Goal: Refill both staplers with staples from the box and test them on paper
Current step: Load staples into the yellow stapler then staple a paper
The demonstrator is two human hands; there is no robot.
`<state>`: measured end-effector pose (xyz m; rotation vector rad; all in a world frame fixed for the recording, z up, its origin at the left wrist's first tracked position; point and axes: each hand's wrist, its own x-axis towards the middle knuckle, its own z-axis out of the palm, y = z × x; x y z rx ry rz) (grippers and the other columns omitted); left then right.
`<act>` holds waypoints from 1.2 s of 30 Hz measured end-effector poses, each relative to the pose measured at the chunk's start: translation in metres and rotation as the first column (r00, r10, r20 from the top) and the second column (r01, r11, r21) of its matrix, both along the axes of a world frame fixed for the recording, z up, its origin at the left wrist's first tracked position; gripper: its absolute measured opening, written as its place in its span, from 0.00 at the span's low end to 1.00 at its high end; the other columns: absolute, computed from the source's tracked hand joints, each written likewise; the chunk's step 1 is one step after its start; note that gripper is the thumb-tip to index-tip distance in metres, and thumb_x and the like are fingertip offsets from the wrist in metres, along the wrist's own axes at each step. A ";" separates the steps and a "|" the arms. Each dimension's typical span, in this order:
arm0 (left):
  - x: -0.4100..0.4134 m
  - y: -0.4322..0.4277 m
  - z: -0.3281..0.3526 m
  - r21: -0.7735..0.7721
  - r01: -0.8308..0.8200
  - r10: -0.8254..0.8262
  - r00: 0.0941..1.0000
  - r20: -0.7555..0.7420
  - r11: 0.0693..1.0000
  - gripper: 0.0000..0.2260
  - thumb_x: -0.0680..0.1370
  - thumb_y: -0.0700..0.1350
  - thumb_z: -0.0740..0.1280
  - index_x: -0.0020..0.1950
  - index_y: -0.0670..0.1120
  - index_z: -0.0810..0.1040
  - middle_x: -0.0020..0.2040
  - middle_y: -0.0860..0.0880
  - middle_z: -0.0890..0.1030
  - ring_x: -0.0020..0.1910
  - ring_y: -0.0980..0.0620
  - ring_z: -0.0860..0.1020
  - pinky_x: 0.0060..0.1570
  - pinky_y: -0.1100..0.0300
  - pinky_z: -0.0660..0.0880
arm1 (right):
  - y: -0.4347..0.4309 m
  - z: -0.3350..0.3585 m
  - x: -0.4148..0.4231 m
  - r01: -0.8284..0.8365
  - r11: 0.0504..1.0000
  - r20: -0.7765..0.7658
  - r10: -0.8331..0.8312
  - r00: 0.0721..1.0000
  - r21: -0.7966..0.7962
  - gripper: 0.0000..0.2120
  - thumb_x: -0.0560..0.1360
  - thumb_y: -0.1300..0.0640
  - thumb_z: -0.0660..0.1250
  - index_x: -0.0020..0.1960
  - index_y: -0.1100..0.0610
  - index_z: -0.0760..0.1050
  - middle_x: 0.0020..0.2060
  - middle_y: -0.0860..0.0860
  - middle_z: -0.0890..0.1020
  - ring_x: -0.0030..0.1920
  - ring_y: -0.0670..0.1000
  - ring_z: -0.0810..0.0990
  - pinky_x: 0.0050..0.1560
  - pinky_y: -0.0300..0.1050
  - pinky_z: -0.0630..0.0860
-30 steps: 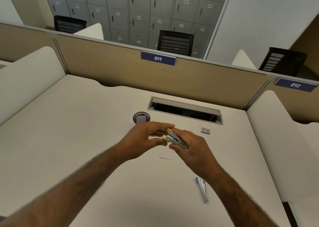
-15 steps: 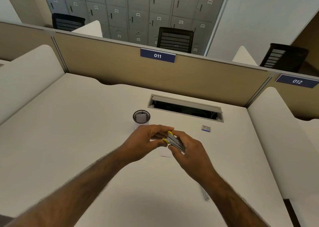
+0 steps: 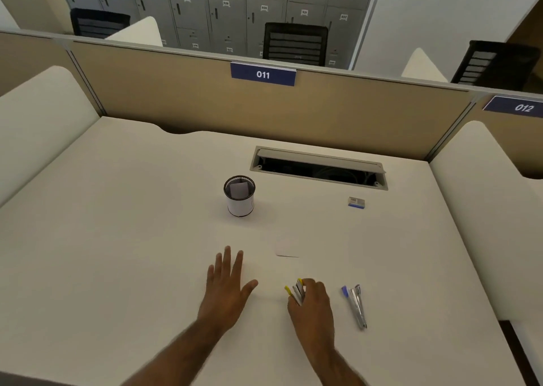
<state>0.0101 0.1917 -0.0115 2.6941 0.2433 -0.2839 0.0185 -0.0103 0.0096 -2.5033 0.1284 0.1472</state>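
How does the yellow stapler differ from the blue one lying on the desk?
The yellow stapler is held under the right hand, partly hidden by its fingers; the blue stapler lies free on the desk, touched by neither hand. The yellow stapler has yellow tips, the blue stapler blue ones. The blue stapler lies to the right of the yellow stapler. Both have silvery metal bodies and point roughly away from the person.

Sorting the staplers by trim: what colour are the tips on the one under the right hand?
Yellow, on the stapler under the right hand, seen in the head view.
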 end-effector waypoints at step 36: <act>0.010 0.028 -0.054 0.181 0.066 -0.092 0.986 0.140 0.981 0.34 0.81 0.68 0.44 0.82 0.51 0.44 0.82 0.47 0.40 0.80 0.49 0.36 0.75 0.45 0.40 | 0.038 -0.032 0.122 -0.365 0.631 0.102 0.578 0.809 -0.684 0.10 0.66 0.62 0.71 0.46 0.55 0.76 0.38 0.51 0.78 0.37 0.55 0.76 0.35 0.48 0.69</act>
